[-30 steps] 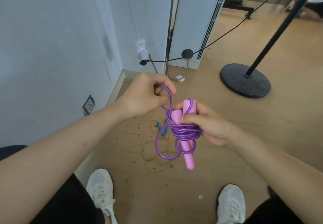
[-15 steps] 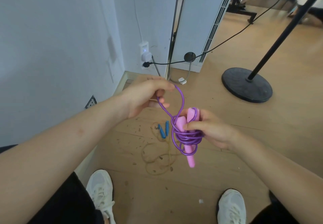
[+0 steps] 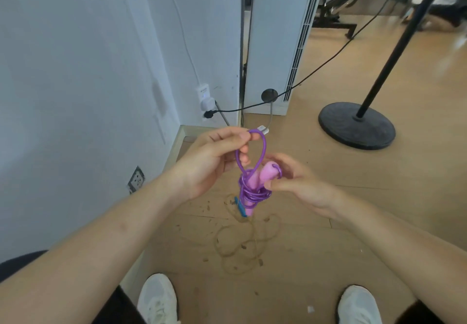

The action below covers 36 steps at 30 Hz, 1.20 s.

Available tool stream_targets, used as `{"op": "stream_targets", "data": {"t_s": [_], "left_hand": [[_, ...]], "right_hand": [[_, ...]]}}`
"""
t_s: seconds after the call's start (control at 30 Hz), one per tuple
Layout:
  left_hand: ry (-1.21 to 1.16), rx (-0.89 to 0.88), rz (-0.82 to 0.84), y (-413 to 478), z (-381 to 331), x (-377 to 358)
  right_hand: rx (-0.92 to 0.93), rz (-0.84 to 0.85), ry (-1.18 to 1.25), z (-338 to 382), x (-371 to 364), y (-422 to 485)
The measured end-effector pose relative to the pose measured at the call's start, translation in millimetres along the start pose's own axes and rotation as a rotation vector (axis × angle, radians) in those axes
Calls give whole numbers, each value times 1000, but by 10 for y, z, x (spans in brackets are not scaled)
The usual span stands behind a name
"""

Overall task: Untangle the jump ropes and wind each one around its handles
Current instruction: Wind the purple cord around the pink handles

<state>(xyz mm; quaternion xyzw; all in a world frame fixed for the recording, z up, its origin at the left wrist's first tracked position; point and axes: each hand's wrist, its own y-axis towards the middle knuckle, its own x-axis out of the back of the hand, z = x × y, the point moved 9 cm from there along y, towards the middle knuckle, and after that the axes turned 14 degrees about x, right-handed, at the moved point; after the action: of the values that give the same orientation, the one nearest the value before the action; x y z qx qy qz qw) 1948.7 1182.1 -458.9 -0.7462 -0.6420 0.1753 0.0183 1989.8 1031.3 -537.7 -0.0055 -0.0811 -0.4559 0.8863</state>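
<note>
A white wall [image 3: 75, 71] fills the left side and a wooden floor [image 3: 379, 210] spreads across the rest. A tall white unit [image 3: 273, 33] stands in the corner. To its right is the round black base of a stand [image 3: 356, 126], its pole leaning up out of view. A black cable [image 3: 316, 71] runs from a wall plug [image 3: 206, 101] past the unit. Two white shoes [image 3: 156, 298] show at the bottom edge. Both forearms reach in, holding the task's thing in the air above the floor. The left hand [image 3: 212, 162] has its grip pinched on the top of a free loop of the purple jump rope [image 3: 252, 193], thumb against forefinger. The right hand [image 3: 298, 184] has its grip closed round the two pink handles [image 3: 269, 174], which lie side by side, tilted, with the thumb pressing on the front. Most of the purple rope is wound in tight coils round the middle of the handles; only the one loop stands free above them. Below, a tan jump rope [image 3: 227, 242] lies in loose tangled loops on the floor between the shoes and the wall. Its blue handles [image 3: 240, 206] are partly hidden behind the pink ones.
</note>
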Motion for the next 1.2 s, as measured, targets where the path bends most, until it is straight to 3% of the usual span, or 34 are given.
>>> {"op": "stream_targets", "data": {"t_s": [0.1,0.3,0.6,0.93,1.2], "left_hand": [[103,7,-41,18,26,30],[218,-4,-68,6,-69,118],[133,-93,-325,-424,-334,409],[333,-214,-583,-1356,-1259,384],[315,-429,-812,-2035,-2281,260]], "right_hand": [[103,-49,-109,180,65,69],[234,13,-171,386,-184,246],[297,86,-100,810,-389,477],[561,-12,73,2250,-599,673],[810,69,72,3622,-904,753]]}}
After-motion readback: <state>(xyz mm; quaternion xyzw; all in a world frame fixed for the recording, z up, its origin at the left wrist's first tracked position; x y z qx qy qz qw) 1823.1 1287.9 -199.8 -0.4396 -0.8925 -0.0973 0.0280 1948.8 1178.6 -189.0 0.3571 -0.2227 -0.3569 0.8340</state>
